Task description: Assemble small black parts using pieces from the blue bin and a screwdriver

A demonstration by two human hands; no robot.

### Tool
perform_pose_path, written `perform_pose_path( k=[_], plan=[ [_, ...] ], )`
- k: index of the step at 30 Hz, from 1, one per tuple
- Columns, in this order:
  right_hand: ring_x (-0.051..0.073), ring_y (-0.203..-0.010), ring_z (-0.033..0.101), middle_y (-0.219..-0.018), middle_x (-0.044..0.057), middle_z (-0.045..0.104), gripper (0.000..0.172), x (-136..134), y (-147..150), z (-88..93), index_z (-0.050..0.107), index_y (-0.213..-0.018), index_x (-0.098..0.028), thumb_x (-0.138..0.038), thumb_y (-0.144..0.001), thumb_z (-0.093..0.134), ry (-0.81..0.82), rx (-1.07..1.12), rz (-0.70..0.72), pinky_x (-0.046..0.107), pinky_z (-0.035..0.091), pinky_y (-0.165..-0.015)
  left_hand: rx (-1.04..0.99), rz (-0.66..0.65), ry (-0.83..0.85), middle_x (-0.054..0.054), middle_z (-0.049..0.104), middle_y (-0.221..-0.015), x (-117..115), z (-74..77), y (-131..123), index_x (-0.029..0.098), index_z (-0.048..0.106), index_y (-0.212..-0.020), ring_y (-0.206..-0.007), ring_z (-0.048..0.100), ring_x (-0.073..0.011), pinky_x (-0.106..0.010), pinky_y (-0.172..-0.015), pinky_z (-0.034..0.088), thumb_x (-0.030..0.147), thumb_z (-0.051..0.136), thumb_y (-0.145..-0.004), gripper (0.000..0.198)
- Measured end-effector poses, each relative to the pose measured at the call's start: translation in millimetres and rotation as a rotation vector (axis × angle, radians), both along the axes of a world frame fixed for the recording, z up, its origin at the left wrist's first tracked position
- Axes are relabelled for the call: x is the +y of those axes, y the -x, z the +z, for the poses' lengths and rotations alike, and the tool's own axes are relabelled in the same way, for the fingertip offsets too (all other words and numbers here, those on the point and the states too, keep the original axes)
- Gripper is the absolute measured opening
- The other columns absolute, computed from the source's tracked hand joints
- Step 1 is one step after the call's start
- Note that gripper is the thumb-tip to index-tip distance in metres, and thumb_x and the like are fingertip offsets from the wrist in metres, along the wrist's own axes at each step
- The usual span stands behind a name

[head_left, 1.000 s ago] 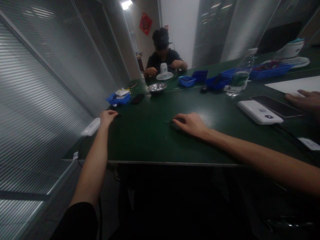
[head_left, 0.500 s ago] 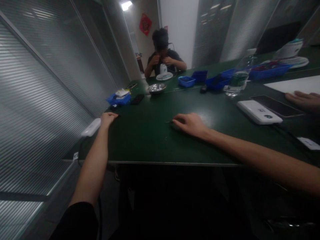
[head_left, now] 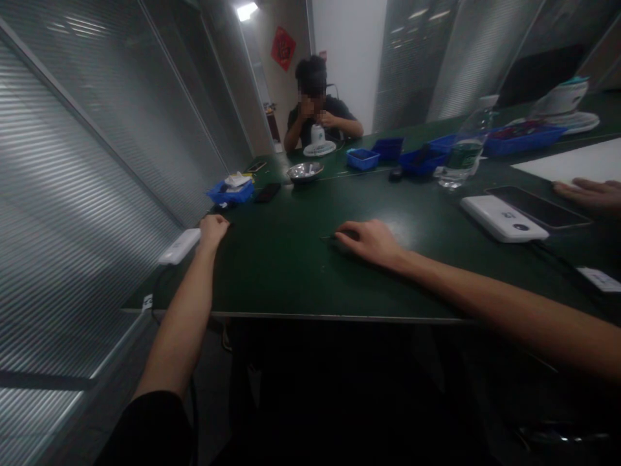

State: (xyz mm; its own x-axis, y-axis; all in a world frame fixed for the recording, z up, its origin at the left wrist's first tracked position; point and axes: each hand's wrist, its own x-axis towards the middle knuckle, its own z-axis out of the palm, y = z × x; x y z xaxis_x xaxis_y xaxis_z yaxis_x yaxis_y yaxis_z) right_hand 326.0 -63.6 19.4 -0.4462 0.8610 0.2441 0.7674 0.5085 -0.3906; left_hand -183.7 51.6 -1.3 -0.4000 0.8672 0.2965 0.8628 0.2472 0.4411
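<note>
My right hand (head_left: 367,239) rests on the green table (head_left: 286,278), thumb and forefinger pinched on a thin, needle-like piece (head_left: 327,237) that points left. Its exact kind is too small to tell. Over at the table's left side, my left hand (head_left: 213,229) is closed with its fingertips together. Whatever it may hold is tiny and dark and cannot be made out. Close beside the left wrist lies a white power bank (head_left: 179,246) with a cable.
A blue basket (head_left: 231,193), a black phone (head_left: 268,193) and a metal bowl (head_left: 305,172) lie beyond my hands. Rightward stand a water bottle (head_left: 460,152) and another white power bank (head_left: 503,219). A person (head_left: 320,107) sits opposite; another person's hand (head_left: 589,194) rests at right.
My left hand has shifted slightly, its fingers drawn in a little more. The right hand stays in place. Across the table, the person has raised one hand toward the head.
</note>
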Motion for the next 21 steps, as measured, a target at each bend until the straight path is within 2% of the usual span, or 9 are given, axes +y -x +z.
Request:
perform_pose_path(
  k=[3,8,12,15,18,21],
  plan=[
    [0.022,-0.081,0.072,-0.1,0.009,0.081,0.044,-0.9,0.4,1.7,0.076,-0.129,-0.021,-0.049,-0.108,0.05,0.014,0.003,-0.004,0.032,0.053,-0.071,0.122,-0.03,0.055,-0.017,0.078,-0.104,-6.3,6.1,-12.1,0.015,0.081,-0.096,-0.108,0.072,-0.0325,-0.04,-0.103,0.053,0.015,0.067,-0.082,0.02],
    [0.021,-0.079,0.072,-0.098,0.009,0.08,0.044,-1.5,0.4,1.8,0.076,-0.128,-0.022,-0.05,-0.108,0.05,0.017,0.006,-0.001,0.031,0.052,-0.069,0.51,-0.055,0.29,-0.03,0.071,-0.118,-16.0,12.5,-49.1,0.006,0.076,-0.116,-0.111,0.071,-0.042,-0.047,-0.095,0.058,0.012,0.067,-0.087,0.031],
    [0.021,-0.077,0.071,-0.099,0.008,0.08,0.045,-0.4,0.6,-0.1,0.076,-0.128,-0.022,-0.051,-0.108,0.049,-0.002,-0.002,0.001,0.031,0.051,-0.068,0.536,-0.037,0.338,-0.032,0.069,-0.123,-15.9,12.7,-70.5,0.004,0.076,-0.119,-0.117,0.067,-0.0454,-0.052,-0.096,0.058,0.011,0.065,-0.089,0.033],
    [0.02,-0.076,0.071,-0.098,0.008,0.08,0.045,0.0,0.5,-0.6,0.076,-0.128,-0.022,-0.051,-0.108,0.049,-0.005,-0.002,0.001,0.03,0.05,-0.067,0.547,-0.005,0.325,-0.036,0.06,-0.136,-18.1,12.4,-75.7,0.0,0.074,-0.124,-0.129,0.058,-0.0485,-0.054,-0.099,0.056,0.015,0.063,-0.092,0.037],
    [0.02,-0.076,0.07,-0.097,0.008,0.08,0.044,-0.2,0.3,-0.4,0.076,-0.128,-0.021,-0.051,-0.108,0.049,0.0,-0.002,0.011,0.03,0.05,-0.067,0.54,0.0,0.289,-0.037,0.053,-0.145,-24.3,12.1,-77.8,0.0,0.072,-0.127,-0.132,0.055,-0.0475,-0.052,-0.102,0.055,0.018,0.059,-0.095,0.039],
    [0.02,-0.077,0.071,-0.097,0.008,0.08,0.044,-0.1,0.3,-0.6,0.076,-0.128,-0.021,-0.051,-0.108,0.05,-0.002,-0.003,0.014,0.031,0.051,-0.07,0.497,0.006,0.299,-0.037,0.054,-0.142,-28.8,12.5,-79.2,-0.001,0.072,-0.127,-0.128,0.059,-0.0458,-0.051,-0.103,0.054,0.019,0.056,-0.097,0.04]
  ],
)
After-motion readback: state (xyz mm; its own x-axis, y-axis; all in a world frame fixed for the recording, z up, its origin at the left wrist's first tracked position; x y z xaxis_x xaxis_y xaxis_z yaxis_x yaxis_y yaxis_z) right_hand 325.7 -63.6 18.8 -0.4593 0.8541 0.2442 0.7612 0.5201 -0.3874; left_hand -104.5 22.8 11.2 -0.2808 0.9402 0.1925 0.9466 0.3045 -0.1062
